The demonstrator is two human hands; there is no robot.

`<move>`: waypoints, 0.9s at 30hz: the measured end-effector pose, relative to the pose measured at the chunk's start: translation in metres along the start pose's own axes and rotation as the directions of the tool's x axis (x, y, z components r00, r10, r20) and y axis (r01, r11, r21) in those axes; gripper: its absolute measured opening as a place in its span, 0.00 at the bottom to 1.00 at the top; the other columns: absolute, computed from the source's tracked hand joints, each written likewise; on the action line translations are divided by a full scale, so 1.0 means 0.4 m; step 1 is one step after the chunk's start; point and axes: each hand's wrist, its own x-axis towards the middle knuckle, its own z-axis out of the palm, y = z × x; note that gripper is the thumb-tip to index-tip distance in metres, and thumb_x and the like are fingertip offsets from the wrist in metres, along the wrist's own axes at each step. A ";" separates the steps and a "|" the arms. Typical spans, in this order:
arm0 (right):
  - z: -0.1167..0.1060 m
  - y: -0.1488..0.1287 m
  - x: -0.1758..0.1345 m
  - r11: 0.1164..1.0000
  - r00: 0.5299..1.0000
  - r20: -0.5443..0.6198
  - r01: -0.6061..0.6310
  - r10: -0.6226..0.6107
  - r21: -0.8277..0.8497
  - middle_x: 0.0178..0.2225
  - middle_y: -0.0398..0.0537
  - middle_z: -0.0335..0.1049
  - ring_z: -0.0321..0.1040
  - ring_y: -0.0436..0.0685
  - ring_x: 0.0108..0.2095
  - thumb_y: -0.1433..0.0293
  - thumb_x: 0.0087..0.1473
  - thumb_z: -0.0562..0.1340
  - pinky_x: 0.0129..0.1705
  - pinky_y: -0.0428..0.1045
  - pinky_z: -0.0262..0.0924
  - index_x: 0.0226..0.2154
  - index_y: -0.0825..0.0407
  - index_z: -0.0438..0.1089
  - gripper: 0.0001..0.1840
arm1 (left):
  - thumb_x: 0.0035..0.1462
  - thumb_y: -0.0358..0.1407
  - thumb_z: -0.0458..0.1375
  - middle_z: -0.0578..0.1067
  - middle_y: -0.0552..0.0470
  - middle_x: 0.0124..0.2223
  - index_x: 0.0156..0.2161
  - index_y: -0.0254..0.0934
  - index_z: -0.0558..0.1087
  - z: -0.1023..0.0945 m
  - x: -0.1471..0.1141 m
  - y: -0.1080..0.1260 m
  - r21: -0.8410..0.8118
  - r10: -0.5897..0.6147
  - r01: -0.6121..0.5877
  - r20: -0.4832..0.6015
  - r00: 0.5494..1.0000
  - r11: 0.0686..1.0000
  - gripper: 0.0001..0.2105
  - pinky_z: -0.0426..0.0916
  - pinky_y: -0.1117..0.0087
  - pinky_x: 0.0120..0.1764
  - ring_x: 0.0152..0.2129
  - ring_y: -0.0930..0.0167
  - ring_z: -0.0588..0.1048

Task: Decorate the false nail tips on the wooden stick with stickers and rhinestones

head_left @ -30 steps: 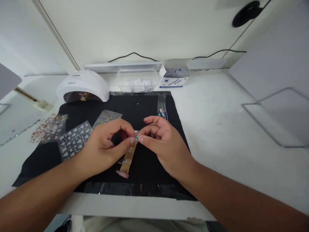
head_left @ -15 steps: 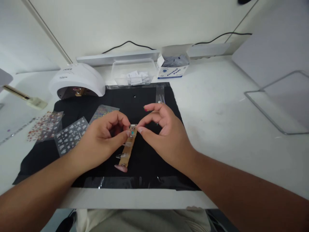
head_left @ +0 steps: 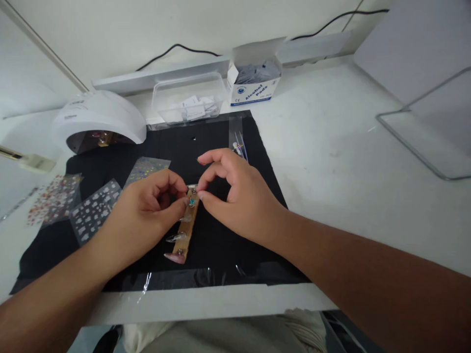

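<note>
1. Fingers of the left hand [head_left: 147, 201] nearly meet, thumb right beside the teal gem [head_left: 192, 201]; whether they pinch anything, I cannot tell.
2. Right hand [head_left: 243, 193]: thumb and forefinger drawn together, grip unclear, at the opposite edge, farther from the gem.
3. Wooden strip [head_left: 187, 227]: far end between both hands, long axis running back toward the person, slanting left.
4. Pink nail tip [head_left: 175, 257]: at the strip's near end, above the black mat [head_left: 228, 255].

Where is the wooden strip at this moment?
In the head view, the wooden strip is on the black mat, left of the picture's centre, its far end between the fingertips of the left hand and right hand.
</note>
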 end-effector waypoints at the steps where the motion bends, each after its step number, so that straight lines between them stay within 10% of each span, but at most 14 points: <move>1: 0.000 0.001 0.000 1.000 1.000 0.006 0.004 -0.004 0.002 0.30 0.38 0.75 0.73 0.55 0.37 0.80 0.50 0.61 0.49 0.56 0.59 0.45 0.49 0.60 0.20 | 0.52 0.37 0.59 0.73 0.54 0.29 0.32 0.39 0.72 0.001 0.000 0.002 0.012 -0.001 0.002 -0.007 1.000 1.000 0.04 0.63 0.72 0.23 0.24 0.71 0.72; 27: 0.009 0.014 0.012 0.988 0.995 0.047 0.090 -0.085 -0.123 0.30 0.40 0.69 0.67 0.57 0.40 0.79 0.47 0.66 0.50 0.55 0.55 0.45 0.53 0.63 0.22 | 0.53 0.36 0.57 0.69 0.60 0.22 0.32 0.40 0.71 0.012 -0.006 0.015 0.353 0.169 -0.128 -0.087 0.982 0.927 0.02 0.57 0.72 0.21 0.17 0.75 0.66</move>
